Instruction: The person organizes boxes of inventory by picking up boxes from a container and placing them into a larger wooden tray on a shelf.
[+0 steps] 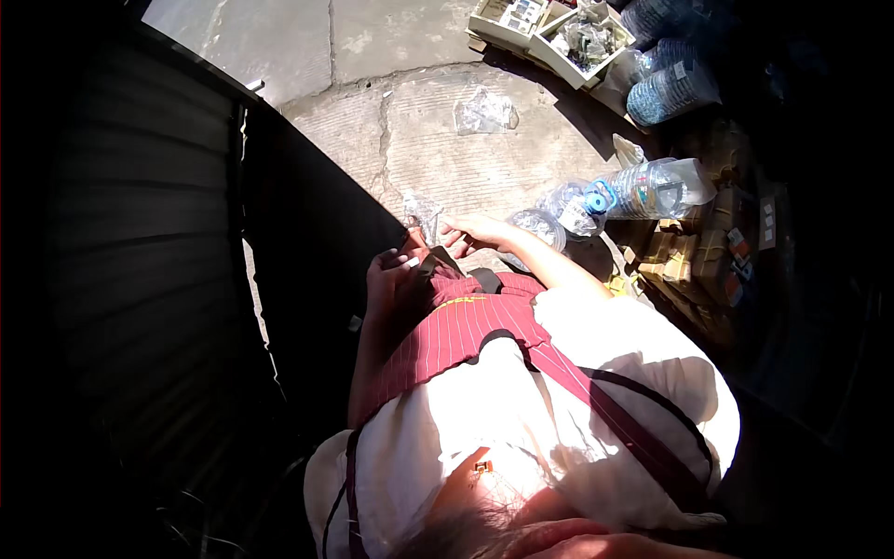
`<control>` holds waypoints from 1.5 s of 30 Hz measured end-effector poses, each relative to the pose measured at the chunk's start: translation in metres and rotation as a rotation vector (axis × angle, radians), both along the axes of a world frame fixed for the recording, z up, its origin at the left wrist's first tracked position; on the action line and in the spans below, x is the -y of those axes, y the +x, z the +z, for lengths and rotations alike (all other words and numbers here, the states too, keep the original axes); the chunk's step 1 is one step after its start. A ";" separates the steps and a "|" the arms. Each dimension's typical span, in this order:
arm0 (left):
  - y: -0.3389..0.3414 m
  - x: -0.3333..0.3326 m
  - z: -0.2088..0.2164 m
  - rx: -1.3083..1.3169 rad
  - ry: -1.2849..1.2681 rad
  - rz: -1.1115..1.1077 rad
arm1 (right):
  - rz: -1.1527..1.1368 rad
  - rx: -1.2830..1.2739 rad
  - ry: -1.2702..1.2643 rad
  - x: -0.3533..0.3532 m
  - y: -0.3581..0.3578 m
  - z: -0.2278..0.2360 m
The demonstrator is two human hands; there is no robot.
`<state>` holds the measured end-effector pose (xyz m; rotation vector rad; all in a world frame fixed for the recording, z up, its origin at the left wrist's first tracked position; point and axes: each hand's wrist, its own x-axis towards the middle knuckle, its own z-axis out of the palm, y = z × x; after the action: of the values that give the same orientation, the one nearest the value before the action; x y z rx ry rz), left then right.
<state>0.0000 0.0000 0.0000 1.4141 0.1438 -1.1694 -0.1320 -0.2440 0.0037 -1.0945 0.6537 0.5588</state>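
My left hand [387,267] is partly in shadow beside my maroon striped apron [456,331], its fingers loosely bent and apart. A small white patch [412,263] shows at its fingers; I cannot tell what it is. In sunlight, my right hand [473,231] reaches left over my lap with its fingers apart and nothing visible in them. Just beyond the hands, a crumpled clear plastic piece [424,211] lies on the concrete. Close to my right forearm are a clear round plastic container [538,226] and a large clear bottle with a blue handle [643,189].
Farther out lies another clear plastic piece [486,112]. White boxes [582,47] with small items stand at the far right, near a big clear water bottle [672,93]. Tied brown bundles [680,261] are stacked at right. A dark corrugated panel [149,233] borders my left.
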 end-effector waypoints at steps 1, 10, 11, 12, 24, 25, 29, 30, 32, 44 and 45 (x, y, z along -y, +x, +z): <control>-0.001 0.020 0.003 -0.011 -0.062 -0.085 | -0.057 -0.018 0.058 -0.006 -0.008 0.011; 0.173 0.324 0.021 0.108 -0.100 -0.935 | -0.610 0.129 -0.288 0.132 0.115 -0.001; 0.178 0.365 0.023 0.131 -0.100 -0.990 | -0.699 0.172 -0.292 0.155 0.119 -0.026; 0.180 0.408 0.025 0.167 -0.119 -1.066 | -0.781 0.174 -0.222 0.182 0.125 -0.051; 0.234 0.760 -0.132 0.662 -0.043 -1.259 | -1.064 -0.185 -0.655 0.456 0.107 -0.040; 0.245 0.794 -0.139 0.715 0.082 -1.266 | -1.126 -0.219 -0.603 0.463 0.098 -0.036; 0.291 0.930 -0.275 1.063 0.207 -1.243 | -1.450 -0.554 -0.302 0.440 0.036 -0.087; 0.297 0.972 -0.298 0.882 0.310 -1.297 | -1.517 -0.692 -0.291 0.423 0.030 -0.091; 0.318 1.023 -0.369 0.937 0.335 -1.180 | -1.697 -0.837 -0.194 0.411 0.017 -0.086; 0.316 1.161 -0.497 0.238 0.619 -0.905 | -1.258 -1.031 -0.166 0.552 0.225 -0.066; 0.316 1.164 -0.485 0.206 0.668 -0.883 | -1.330 -1.060 -0.146 0.567 0.230 -0.067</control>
<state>0.3163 -1.1642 -0.4851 2.3005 -0.3005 -1.7651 0.0976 -0.8113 -0.0632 -0.2042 2.1197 -0.1578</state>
